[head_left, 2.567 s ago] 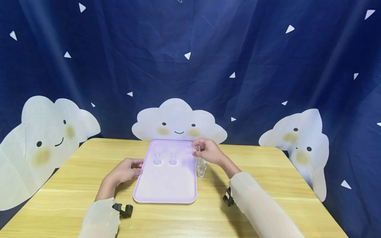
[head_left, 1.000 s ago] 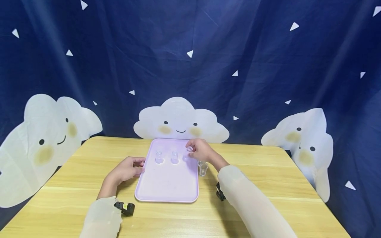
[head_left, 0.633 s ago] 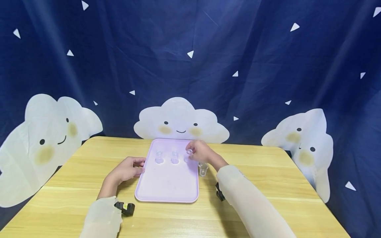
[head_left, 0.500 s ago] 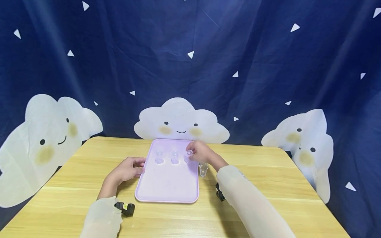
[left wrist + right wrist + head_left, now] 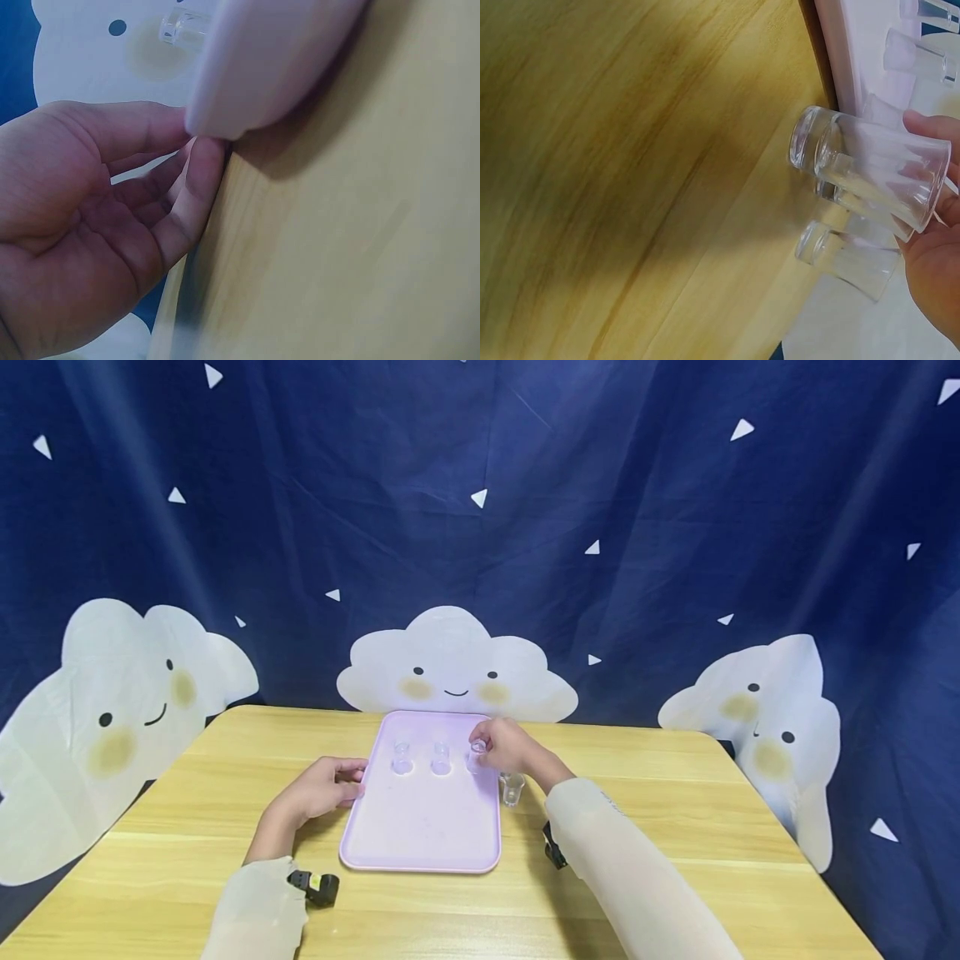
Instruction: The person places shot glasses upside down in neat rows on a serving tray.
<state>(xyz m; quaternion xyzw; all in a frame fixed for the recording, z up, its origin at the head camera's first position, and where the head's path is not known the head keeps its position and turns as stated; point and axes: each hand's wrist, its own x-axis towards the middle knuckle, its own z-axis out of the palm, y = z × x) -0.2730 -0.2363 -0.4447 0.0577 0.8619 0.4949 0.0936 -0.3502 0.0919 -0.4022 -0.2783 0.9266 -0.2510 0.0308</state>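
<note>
My right hand [image 5: 504,745] pinches a clear shot glass [image 5: 478,747] by its rim, holding it upright at the tray's right side. In the right wrist view, table glasses partly cover this glass [image 5: 881,111]. Left of it, two more shot glasses [image 5: 402,760] [image 5: 440,760] stand on the pale purple tray [image 5: 420,827] in a row. At the tray's left edge my left hand [image 5: 318,789] rests with relaxed, slightly bent fingers; their tips touch the rim, as the left wrist view shows close up.
Beside the tray's right edge, several clear shot glasses [image 5: 877,169] stand close together on the wooden table [image 5: 637,810]. A dark blue curtain [image 5: 465,527] with clouds hangs behind the table. A small black camera [image 5: 315,887] sits on each wrist.
The glass in my right hand has gone from lying sideways above the tray to upright and lower, in line with the other two. My left hand has stayed at the tray's edge.
</note>
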